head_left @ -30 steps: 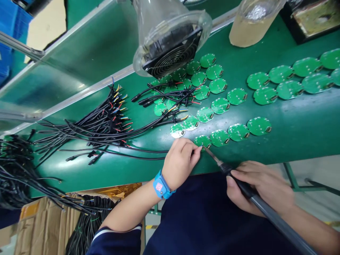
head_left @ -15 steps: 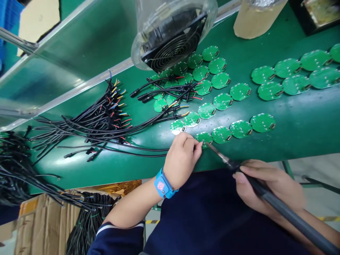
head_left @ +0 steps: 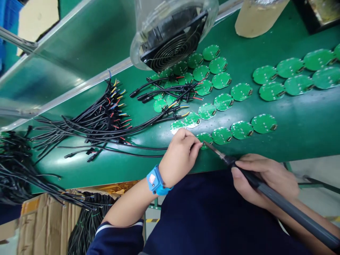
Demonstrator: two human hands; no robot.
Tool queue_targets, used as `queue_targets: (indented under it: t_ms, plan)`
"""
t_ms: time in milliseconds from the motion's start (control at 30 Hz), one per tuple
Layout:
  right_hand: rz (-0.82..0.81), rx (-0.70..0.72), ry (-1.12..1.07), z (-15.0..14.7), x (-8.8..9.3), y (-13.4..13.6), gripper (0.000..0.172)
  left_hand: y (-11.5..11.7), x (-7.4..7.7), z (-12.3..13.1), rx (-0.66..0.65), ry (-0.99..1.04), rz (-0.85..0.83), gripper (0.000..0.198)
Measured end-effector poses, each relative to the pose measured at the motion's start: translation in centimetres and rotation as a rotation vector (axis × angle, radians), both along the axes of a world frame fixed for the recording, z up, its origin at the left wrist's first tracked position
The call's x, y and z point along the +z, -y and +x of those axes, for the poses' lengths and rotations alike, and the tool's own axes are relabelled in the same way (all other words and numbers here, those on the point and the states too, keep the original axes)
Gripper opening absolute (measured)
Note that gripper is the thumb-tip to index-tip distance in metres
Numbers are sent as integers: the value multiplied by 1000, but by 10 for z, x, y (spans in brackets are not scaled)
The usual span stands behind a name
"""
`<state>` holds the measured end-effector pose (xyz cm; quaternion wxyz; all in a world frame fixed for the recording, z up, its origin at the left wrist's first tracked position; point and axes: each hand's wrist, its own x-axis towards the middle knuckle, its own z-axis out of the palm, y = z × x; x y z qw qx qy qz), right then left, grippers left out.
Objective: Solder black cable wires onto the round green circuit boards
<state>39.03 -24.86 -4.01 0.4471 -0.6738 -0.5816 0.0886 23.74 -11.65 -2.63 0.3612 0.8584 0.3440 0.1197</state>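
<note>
My right hand (head_left: 265, 177) grips a soldering iron (head_left: 255, 182) around its dark handle. The iron's tip meets the left part of a round green circuit board (head_left: 205, 139), the leftmost in the nearest row. At that board's left edge, my left hand (head_left: 183, 148) is closed in a pinch, wearing a blue wrist strap. Black cables (head_left: 140, 153) run from the left into this hand. Their wire ends are hidden behind my fingers. Several more boards (head_left: 241, 129) continue the row to the right.
A fan (head_left: 174, 42) in a clear housing hangs over further boards. Bundled black cables (head_left: 101, 117) with bare coloured ends lie left on the green table (head_left: 305, 131). A cardboard box (head_left: 45, 223) with cables stands below the front edge. A tan container (head_left: 259, 19) stands at the back.
The iron's tip has shifted slightly left across the board, and my right hand has moved left with it. My left wrist has turned and moved a little left, its fingers still pinched.
</note>
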Motion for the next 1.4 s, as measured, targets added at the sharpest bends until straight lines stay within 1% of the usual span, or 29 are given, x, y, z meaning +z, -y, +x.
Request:
queue_targets:
  t_ms: [33,100,167,267,333,467,567,600,700,767,833,900,933,1000,1067,1100,1167,1233,1267,1333,1400]
  plan:
    - [1,36,20,0,-1,0,11,0,0,1,6,-7,-9,8]
    - [56,103,68,1,-2,-1,12,0,0,2,26,-21,-20,8]
    - [69,124,83,1,-2,-2,12,0,0,3,45,-35,-23,8]
    - [6,134,72,0,-2,-2,7,0,2,6,59,-66,-18,10]
    - [-37,95,10,1,-3,2,5,-1,4,7,57,-99,-19,11]
    - [-87,-16,-185,6,-7,16,7,-5,6,11,26,-158,-21,15]
    - [-66,-101,-276,13,-12,25,10,-4,6,12,17,-163,-7,16]
    - [-45,-115,-302,16,-13,26,12,-3,6,11,19,-161,1,16]
    - [2,-83,-361,23,-15,27,18,-3,6,6,17,-150,43,13]
    - [29,-32,-367,26,-16,26,21,-9,7,3,34,-130,139,10]
    - [77,-31,-346,26,-15,23,23,-23,7,1,75,-119,329,10]
    - [123,-66,-325,26,-14,21,22,-42,6,1,96,-149,533,14]
    - [135,-87,-323,25,-13,21,22,-51,5,1,83,-176,604,15]
    - [133,-101,-321,24,-11,21,20,-67,5,3,28,-224,663,12]
    - [139,-110,-305,24,-11,24,20,-72,9,4,-30,-219,655,10]
    - [142,-122,-301,24,-12,26,20,-71,12,4,-47,-185,641,10]
    - [139,-148,-314,26,-15,31,21,-60,19,5,-78,-74,579,10]
    - [110,-143,-347,29,-17,37,21,-43,23,6,-129,33,454,10]
    - [99,-131,-355,30,-18,39,22,-33,22,8,-168,57,378,11]
    - [85,-69,-332,34,-17,42,24,-18,17,12,-246,49,252,13]
    - [88,-11,-278,36,-15,42,27,-9,8,18,-285,20,197,16]
